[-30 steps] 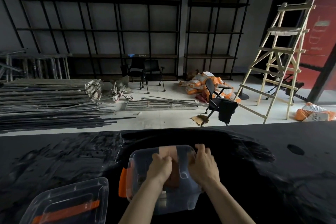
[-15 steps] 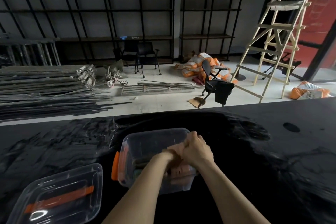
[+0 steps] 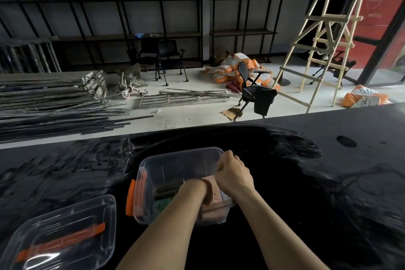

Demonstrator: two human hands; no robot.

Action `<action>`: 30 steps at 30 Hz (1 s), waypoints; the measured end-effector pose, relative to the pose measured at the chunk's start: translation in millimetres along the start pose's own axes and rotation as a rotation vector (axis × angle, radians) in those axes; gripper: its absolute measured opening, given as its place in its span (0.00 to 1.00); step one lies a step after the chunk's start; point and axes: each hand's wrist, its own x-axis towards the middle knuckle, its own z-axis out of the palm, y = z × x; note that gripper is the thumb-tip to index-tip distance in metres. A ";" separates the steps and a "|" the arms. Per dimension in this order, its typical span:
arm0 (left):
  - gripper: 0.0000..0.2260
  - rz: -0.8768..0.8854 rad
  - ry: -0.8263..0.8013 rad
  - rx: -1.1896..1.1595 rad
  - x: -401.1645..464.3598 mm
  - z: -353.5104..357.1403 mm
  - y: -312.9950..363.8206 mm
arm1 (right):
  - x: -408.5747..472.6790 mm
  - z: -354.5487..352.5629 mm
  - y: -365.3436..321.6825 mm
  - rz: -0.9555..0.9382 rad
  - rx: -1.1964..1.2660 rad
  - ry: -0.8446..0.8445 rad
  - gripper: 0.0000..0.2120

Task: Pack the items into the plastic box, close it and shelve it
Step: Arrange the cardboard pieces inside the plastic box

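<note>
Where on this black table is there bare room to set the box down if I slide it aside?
The table is bare right of the box, out to the small round hole. It is also bare beyond the box up to the far edge, and left of it above the lid. The near left corner is crowded by the lid, and both forearms cross the near middle.

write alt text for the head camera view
Both arms reach into an open clear plastic box on a black table: the right hand is at its right rim, the left hand hidden inside. Its lid, with an orange handle, lies to the left.
</note>
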 end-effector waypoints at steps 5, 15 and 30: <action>0.17 -0.031 0.027 0.075 -1.1 5.5 -5.8 | -1.0 -1.7 0.2 0.002 0.011 -0.009 0.16; 0.12 0.208 0.334 -0.009 -9.0 0.8 -11.1 | -0.6 -3.1 -1.3 0.002 0.004 -0.014 0.17; 0.14 0.150 0.393 -0.026 -47.5 -10.1 -3.9 | -1.7 -3.8 -11.0 0.015 -0.040 -0.019 0.19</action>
